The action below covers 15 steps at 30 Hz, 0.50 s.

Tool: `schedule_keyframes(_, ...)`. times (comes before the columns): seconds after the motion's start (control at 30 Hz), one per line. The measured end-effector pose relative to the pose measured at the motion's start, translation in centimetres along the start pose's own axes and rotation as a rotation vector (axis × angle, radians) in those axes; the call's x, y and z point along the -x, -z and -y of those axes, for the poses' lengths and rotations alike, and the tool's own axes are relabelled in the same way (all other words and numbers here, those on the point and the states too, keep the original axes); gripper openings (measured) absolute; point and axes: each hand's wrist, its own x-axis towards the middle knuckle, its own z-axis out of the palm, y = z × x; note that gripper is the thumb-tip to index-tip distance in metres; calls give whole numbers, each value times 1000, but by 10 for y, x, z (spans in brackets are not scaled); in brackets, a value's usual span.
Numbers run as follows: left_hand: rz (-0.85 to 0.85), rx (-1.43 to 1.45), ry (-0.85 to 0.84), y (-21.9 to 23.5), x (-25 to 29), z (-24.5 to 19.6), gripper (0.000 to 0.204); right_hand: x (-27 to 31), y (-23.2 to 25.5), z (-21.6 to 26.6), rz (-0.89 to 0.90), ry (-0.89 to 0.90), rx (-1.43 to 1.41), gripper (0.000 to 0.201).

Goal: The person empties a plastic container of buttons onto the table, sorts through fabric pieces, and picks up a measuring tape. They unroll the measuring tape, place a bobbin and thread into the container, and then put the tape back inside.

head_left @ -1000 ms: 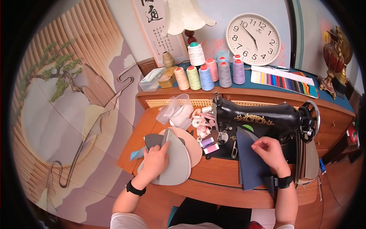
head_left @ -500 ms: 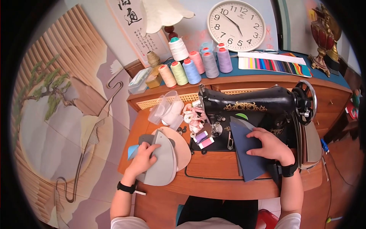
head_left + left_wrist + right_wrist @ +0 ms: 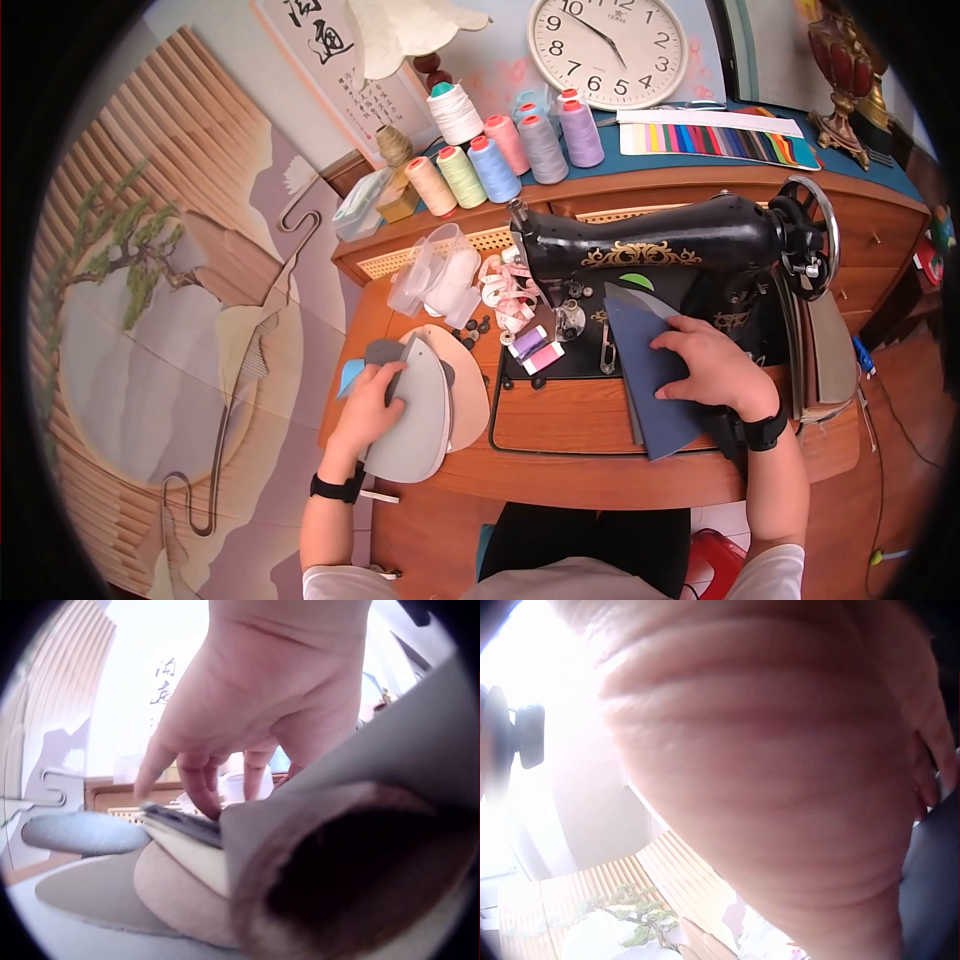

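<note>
In the head view my left hand (image 3: 370, 408) lies at the left edge of a pile of rounded flat pieces. A light grey piece (image 3: 425, 430) is on top, with a peach piece (image 3: 468, 400) and a dark grey one (image 3: 385, 350) showing beneath. The left wrist view shows bent fingertips touching the dark piece (image 3: 187, 823), beside a large curled-over grey sheet (image 3: 390, 750). My right hand (image 3: 715, 370) rests over a navy blue sheet (image 3: 650, 390), thumb and fingers spread apart. In the right wrist view the palm (image 3: 765, 765) hides most of that sheet.
A black sewing machine (image 3: 650, 235) stands behind the navy sheet. Between the hands lie small thread spools (image 3: 540, 357), a pink tape measure (image 3: 505, 295) and several dark buttons (image 3: 470, 330). Thread cones (image 3: 495, 170) stand at the back; brown sheets (image 3: 825, 360) hang at the right.
My right thumb and fingers have spread from a pinch near the navy sheet's edge. My left hand has drawn left across the grey piece. The head view has shifted.
</note>
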Motion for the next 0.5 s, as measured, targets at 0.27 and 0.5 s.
schedule_keyframes(0.27, 118, -221, -101, -8, -13, -49, 70, 0, 0, 1, -24, 10, 26, 59)
schedule_keyframes(0.5, 179, -472, -113, -36, -34, -69, 74, -1, 1, -5, -40, 17, -9, 56)
